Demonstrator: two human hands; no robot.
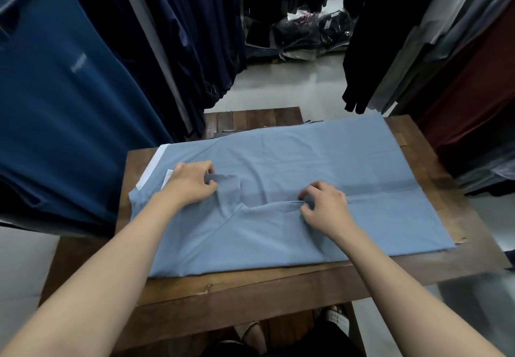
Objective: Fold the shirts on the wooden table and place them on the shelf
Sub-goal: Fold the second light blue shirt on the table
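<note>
Light blue cotton shirt (320, 178) lies spread flat across the dark wooden table (250, 289), collar end to the left. Left hand (189, 183) pinches a fold of fabric near the sleeve, fingers curled tight. Right hand (324, 207) pinches the side edge mid-shirt, likewise curled. Hanging dark garments (83, 77) flank both sides.

No text is legible; the tag (169, 177) on the shirt (306, 161) is too blurred.
</note>
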